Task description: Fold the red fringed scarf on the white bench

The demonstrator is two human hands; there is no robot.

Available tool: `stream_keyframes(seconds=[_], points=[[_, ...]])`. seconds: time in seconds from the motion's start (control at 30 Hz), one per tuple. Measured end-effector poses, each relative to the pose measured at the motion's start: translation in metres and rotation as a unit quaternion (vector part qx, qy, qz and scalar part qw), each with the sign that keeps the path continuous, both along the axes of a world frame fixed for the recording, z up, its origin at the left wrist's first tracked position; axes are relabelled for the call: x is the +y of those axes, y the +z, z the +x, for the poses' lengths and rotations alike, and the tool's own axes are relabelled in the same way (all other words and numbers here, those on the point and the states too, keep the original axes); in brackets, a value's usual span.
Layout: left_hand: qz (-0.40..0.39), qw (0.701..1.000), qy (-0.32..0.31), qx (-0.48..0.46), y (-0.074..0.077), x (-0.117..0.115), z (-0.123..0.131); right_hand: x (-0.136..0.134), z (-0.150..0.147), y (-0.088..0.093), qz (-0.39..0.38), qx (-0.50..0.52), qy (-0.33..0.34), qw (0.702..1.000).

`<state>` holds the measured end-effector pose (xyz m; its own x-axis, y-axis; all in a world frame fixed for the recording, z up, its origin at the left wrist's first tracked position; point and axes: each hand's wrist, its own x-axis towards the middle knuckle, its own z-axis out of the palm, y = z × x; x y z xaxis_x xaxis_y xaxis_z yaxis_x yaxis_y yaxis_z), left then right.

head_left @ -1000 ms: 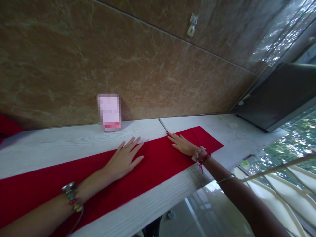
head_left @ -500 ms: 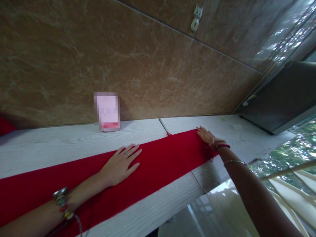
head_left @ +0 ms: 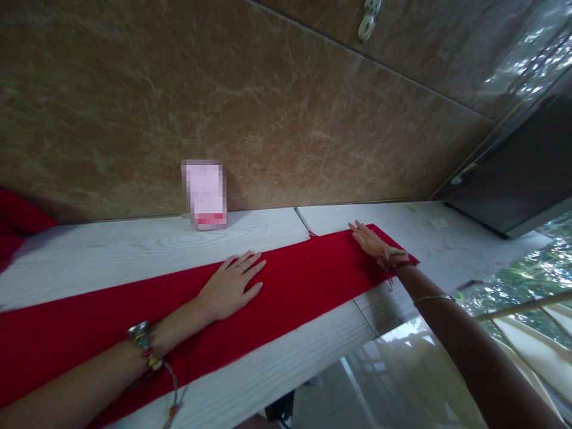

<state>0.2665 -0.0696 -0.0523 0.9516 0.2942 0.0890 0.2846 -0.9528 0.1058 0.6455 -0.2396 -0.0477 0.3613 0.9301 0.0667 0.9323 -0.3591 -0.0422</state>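
Note:
A long red cloth [head_left: 308,280] lies stretched along a white wood-grain table [head_left: 134,250]. My left hand [head_left: 232,283] rests flat on the cloth near its middle, fingers spread, a ring on one finger and a beaded bracelet on the wrist. My right hand [head_left: 373,243] lies flat on the cloth's far right end, fingers stretched out, with a red string and a thin bangle on the wrist. Neither hand holds anything.
A small pink card [head_left: 205,193] stands against the brown marble wall [head_left: 223,101] at the table's back. More red fabric [head_left: 18,223] lies at the far left. A dark panel [head_left: 518,173] stands at the right. A white hook [head_left: 369,18] hangs on the wall.
My right hand slid from the cloth's middle rightwards to its end, flat all the way. My left hand has stayed pressed on the cloth. The view shifted a little.

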Motion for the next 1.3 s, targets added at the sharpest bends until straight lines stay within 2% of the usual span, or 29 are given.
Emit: stream_keyframes(seconds=[0.03,0.07,0.13,0.2,0.23,0.3,0.43,0.5,0.53,0.6,0.67,0.73,0.8,0.87,0.97,1.03,1.17,1.3], points=[[0.000,1.000,-0.002,-0.002,0.001,0.000,-0.001,0.003,-0.022,0.001,0.006,0.018,0.003,1.000],[0.000,1.000,-0.008,-0.002,0.002,-0.001,-0.003,0.005,-0.047,0.003,0.010,0.033,0.034,0.999],[-0.003,1.000,-0.029,0.008,0.005,-0.001,-0.010,0.006,-0.094,0.005,-0.006,0.050,0.134,0.990],[-0.010,0.998,-0.049,0.027,0.008,-0.001,-0.021,0.003,-0.126,0.006,-0.032,0.053,0.189,0.980],[-0.013,0.998,-0.052,0.037,0.009,-0.001,-0.028,0.000,-0.133,0.006,-0.042,0.050,0.193,0.979],[-0.015,0.997,-0.048,0.052,0.010,0.000,-0.040,-0.009,-0.129,0.005,-0.046,0.044,0.159,0.985],[-0.021,0.997,-0.051,0.062,0.014,0.003,-0.055,-0.023,-0.093,0.006,-0.028,0.034,0.026,0.999],[-0.027,0.997,-0.051,0.058,0.016,0.008,-0.056,-0.025,-0.095,0.012,-0.004,0.023,0.016,1.000],[-0.029,0.997,-0.043,0.052,0.017,0.012,-0.055,-0.025,-0.104,0.016,0.015,0.015,0.040,0.999],[-0.033,0.999,-0.012,0.036,0.020,0.023,-0.052,-0.021,-0.140,0.025,0.054,-0.003,0.137,0.989],[-0.042,0.999,0.014,0.020,0.023,0.036,-0.046,-0.016,-0.187,0.033,0.072,-0.013,0.250,0.965],[-0.063,0.997,0.031,0.010,0.028,0.048,-0.038,-0.008,-0.234,0.038,0.074,-0.034,0.333,0.939],[-0.097,0.994,0.051,0.021,0.033,0.056,-0.029,0.002,-0.269,0.040,0.059,-0.054,0.383,0.920],[-0.136,0.987,0.073,0.055,0.037,0.061,-0.022,0.011,-0.292,0.040,0.039,-0.065,0.400,0.913],[-0.168,0.976,0.083,0.107,0.041,0.066,-0.015,0.018,-0.305,0.038,0.003,-0.072,0.399,0.914],[-0.187,0.973,0.068,0.118,0.041,0.070,-0.013,0.019,-0.306,0.039,-0.014,-0.064,0.393,0.917],[-0.242,0.966,0.020,0.087,0.039,0.078,-0.009,0.015,-0.309,0.042,-0.016,-0.044,0.386,0.921],[-0.242,0.968,0.004,0.071,0.035,0.083,-0.003,0.018,-0.316,0.039,-0.003,-0.088,0.363,0.927]])
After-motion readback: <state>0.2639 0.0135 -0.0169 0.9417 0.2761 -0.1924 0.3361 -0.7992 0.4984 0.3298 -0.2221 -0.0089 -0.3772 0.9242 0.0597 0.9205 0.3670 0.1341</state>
